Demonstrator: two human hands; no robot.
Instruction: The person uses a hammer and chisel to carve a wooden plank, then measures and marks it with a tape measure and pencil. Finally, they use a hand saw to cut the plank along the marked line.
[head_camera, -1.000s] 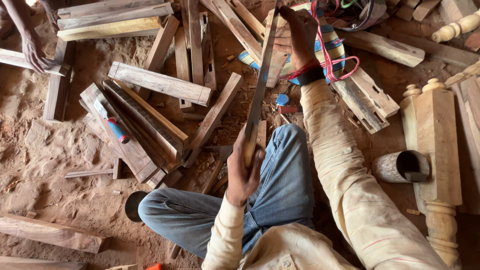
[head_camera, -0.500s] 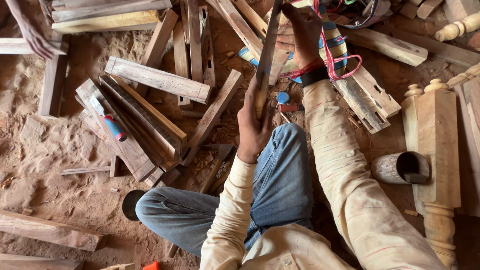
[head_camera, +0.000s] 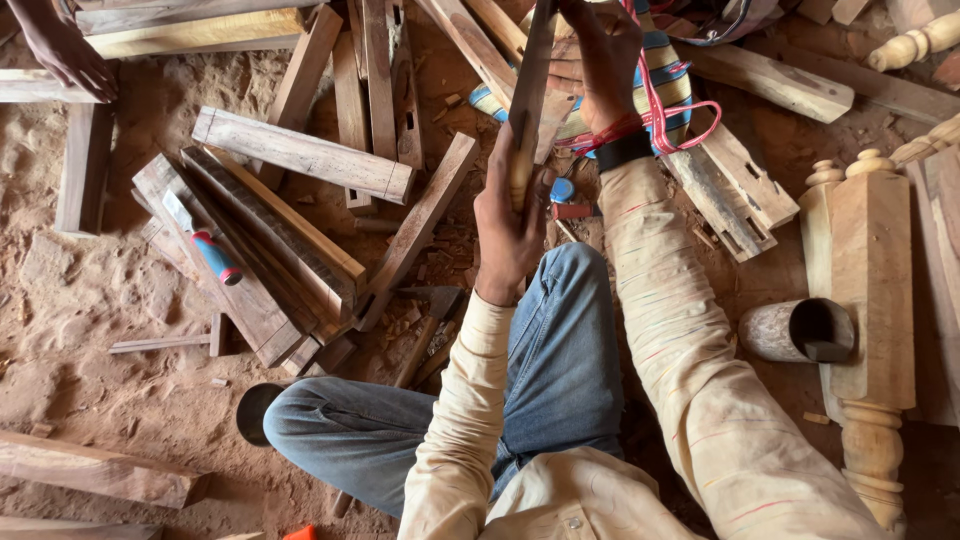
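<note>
Gripping a long wooden slat (head_camera: 530, 95) just above frame centre, with my left hand (head_camera: 510, 225) clenched round its lower end and my right hand (head_camera: 600, 60) grasping it higher up at the top edge. I'd say I'm mid-step, sizing it up. Next move probably calls for a steady hold. Chisel (head_camera: 205, 245) lies on the plank pile (head_camera: 260, 250), centre left.

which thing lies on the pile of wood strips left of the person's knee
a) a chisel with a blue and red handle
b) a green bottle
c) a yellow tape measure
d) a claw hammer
a: a chisel with a blue and red handle and a flat metal blade rests on the pile of wood strips.
</note>
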